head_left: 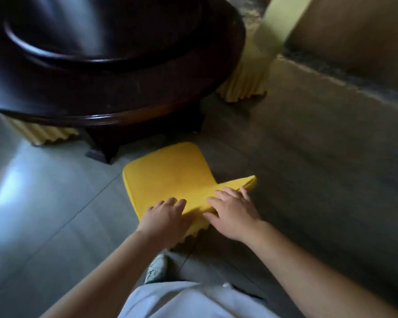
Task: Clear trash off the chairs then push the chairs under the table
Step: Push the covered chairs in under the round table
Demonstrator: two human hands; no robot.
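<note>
Pushing stage: both hands lie flat, fingers straight, on the top of the yellow-covered chair's backrest, left hand [168, 216] beside right hand [233, 213]. The chair [170, 175] stands just short of the round dark table [124, 92], seat bare of trash. Risks as I judge them: the loose cover slipping under the palms, or the seat catching the table's base foot [101, 152] if pushed off-line.
</note>
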